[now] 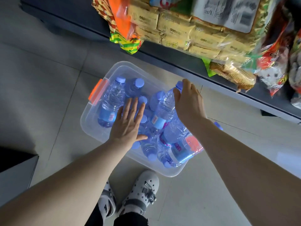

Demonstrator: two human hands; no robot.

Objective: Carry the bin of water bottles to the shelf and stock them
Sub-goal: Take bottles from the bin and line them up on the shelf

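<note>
A clear plastic bin (91,126) with orange latches (97,92) sits on the tiled floor, filled with several water bottles with blue caps and blue labels. My left hand (128,121) hovers flat over the bottles in the middle of the bin, fingers straight and spread. My right hand (189,101) grips the neck end of one bottle (164,108), which is tilted up above the others at the bin's right side. The dark shelf edge (216,80) runs just beyond the bin.
The shelf holds stacked gold packets (187,35) and bright snack bags (123,30), overhanging the floor near the bin. My two feet in white clogs (143,191) stand right before the bin. A dark box (14,163) stands at the left.
</note>
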